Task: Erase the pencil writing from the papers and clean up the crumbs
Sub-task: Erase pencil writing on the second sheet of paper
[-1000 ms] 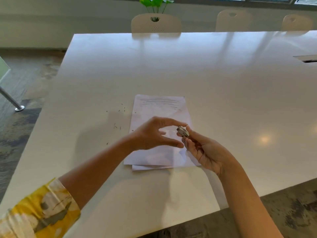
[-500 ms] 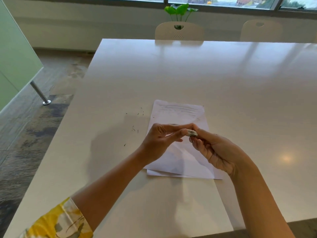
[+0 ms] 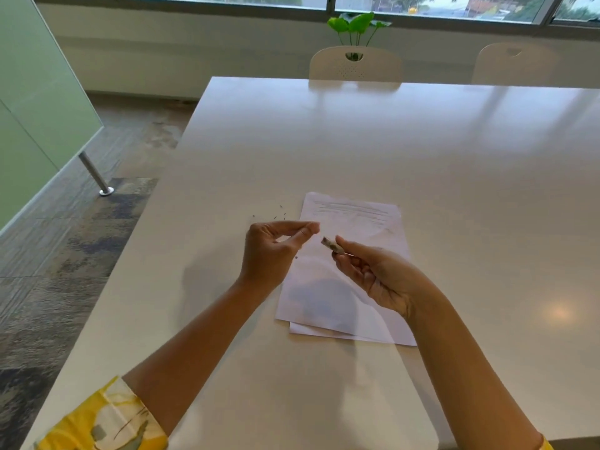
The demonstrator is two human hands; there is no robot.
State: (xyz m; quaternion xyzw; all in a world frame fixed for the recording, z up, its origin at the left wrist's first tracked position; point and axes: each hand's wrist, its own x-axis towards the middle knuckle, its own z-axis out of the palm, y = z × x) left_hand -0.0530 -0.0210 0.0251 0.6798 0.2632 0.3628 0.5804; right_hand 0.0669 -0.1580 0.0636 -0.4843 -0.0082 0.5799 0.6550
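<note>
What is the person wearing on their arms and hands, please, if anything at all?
The left arm has a yellow sleeve with white and grey patches, pushed up near the elbow. Only a sliver of yellow shows at the right arm's edge. Both forearms are bare. No gloves, rings or watch are visible on the left hand or right hand.

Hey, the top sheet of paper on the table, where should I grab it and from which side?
Probably the top sheet's near left corner, coming from the left with the left hand. That corner overhangs the sheet beneath, which pokes out toward the right, so fingers could slip under it alone. The right hand holds the eraser.

papers (image 3: 354, 222) mid-table (image 3: 454, 157); crumbs (image 3: 281, 206) left
</note>
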